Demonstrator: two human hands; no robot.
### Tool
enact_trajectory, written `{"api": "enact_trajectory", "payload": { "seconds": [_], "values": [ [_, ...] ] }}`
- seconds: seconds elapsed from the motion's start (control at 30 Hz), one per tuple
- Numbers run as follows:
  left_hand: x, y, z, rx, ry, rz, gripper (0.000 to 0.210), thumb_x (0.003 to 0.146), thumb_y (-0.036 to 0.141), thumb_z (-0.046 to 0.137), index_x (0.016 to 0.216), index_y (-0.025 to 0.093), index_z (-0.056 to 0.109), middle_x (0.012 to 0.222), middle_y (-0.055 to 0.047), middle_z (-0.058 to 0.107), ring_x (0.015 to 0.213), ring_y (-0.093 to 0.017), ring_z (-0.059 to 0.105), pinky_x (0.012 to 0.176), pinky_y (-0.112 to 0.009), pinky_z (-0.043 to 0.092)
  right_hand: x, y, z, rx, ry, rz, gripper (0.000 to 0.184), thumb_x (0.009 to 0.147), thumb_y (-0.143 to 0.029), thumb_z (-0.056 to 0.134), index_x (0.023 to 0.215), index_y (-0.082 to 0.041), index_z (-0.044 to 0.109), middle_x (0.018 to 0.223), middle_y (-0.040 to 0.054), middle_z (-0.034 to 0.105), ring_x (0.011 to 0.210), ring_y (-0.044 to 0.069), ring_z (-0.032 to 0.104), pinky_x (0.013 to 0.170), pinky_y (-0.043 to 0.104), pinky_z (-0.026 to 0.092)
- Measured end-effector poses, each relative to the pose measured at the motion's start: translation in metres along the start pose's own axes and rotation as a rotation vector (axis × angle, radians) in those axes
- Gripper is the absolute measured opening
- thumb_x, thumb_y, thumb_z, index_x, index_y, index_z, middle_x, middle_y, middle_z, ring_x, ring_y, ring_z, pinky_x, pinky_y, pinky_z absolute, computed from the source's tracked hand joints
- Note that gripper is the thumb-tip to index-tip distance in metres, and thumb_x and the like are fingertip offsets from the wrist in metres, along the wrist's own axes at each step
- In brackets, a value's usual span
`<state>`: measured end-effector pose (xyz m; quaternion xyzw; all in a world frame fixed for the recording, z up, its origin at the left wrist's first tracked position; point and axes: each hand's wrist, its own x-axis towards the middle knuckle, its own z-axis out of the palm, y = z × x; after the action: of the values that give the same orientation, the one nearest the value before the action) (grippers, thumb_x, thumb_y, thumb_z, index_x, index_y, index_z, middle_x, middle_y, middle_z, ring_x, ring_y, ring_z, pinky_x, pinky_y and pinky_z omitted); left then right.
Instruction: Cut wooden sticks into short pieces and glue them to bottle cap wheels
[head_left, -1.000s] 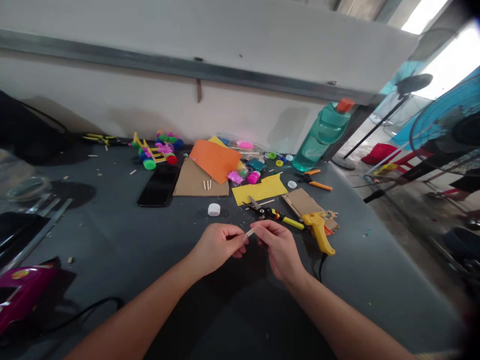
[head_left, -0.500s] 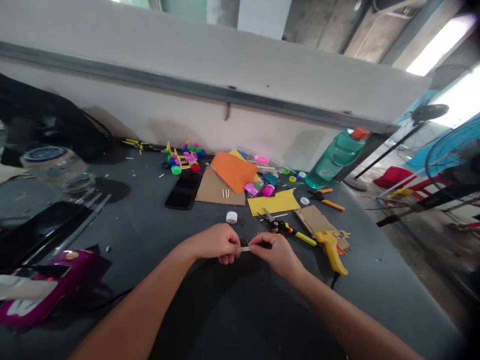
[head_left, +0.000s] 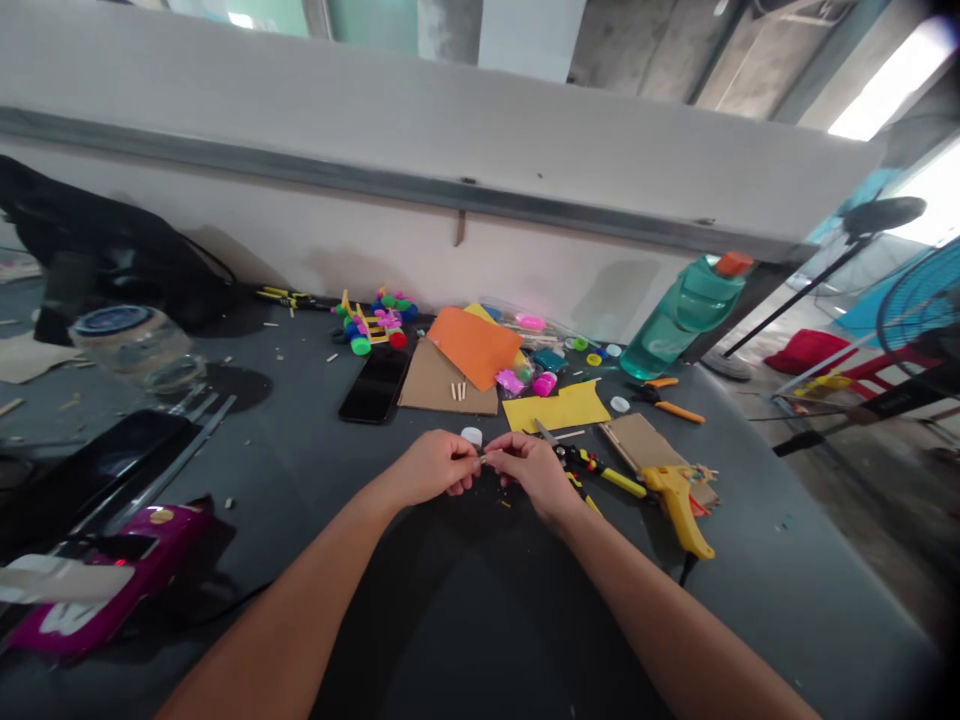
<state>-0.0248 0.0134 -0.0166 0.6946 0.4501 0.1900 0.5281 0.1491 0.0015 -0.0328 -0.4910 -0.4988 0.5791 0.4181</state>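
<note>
Left hand (head_left: 439, 468) and right hand (head_left: 531, 470) both pinched nearly closed on small stick (head_left: 484, 460), above worktop (head_left: 300, 470). Mostly hidden, but looks wooden: likely light, stiff, snappable; best held by ends, gently.

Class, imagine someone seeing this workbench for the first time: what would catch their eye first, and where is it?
Probably the bright orange sheet, lying partly over brown cardboard near the wall, and the teal bottle at the table's back right. Front and centre, the left hand and right hand meet at a small pale piece.
</note>
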Motion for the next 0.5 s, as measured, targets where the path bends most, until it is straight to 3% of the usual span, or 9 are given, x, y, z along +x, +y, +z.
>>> {"api": "enact_trajectory", "payload": {
  "seconds": [0.2, 0.37, 0.5],
  "values": [
    [0.0, 0.007, 0.002, 0.012, 0.008, -0.035, 0.02, 0.077, 0.029, 0.05, 0.071, 0.014, 0.061, 0.059, -0.001, 0.06, 0.049, -0.01, 0.055, 0.048, -0.02, 0.044, -0.003, 0.0, -0.008, -0.026, -0.006, -0.036, 0.015, 0.063, -0.029, 0.068, 0.07, -0.017, 0.064, 0.059, -0.0022, 0.059, 0.047, 0.008, 0.047, 0.046, 0.023, 0.038],
    [0.002, 0.007, 0.001, -0.052, -0.053, -0.088, 0.017, 0.074, 0.026, 0.051, 0.069, 0.014, 0.061, 0.057, -0.001, 0.059, 0.05, -0.011, 0.056, 0.048, -0.021, 0.046, -0.001, 0.004, -0.011, -0.023, -0.006, -0.033, 0.016, 0.063, -0.031, 0.067, 0.071, -0.018, 0.063, 0.058, -0.0028, 0.057, 0.048, 0.009, 0.048, 0.047, 0.024, 0.04],
    [0.002, 0.002, -0.003, -0.12, -0.101, -0.133, 0.017, 0.073, 0.028, 0.054, 0.068, 0.013, 0.061, 0.055, 0.0, 0.059, 0.047, -0.01, 0.055, 0.047, -0.021, 0.045, -0.001, 0.004, -0.015, -0.169, -0.009, -0.102, 0.013, 0.067, -0.03, 0.065, 0.073, -0.018, 0.065, 0.061, -0.0018, 0.06, 0.05, 0.011, 0.05, 0.05, 0.026, 0.041]
  ]
}}
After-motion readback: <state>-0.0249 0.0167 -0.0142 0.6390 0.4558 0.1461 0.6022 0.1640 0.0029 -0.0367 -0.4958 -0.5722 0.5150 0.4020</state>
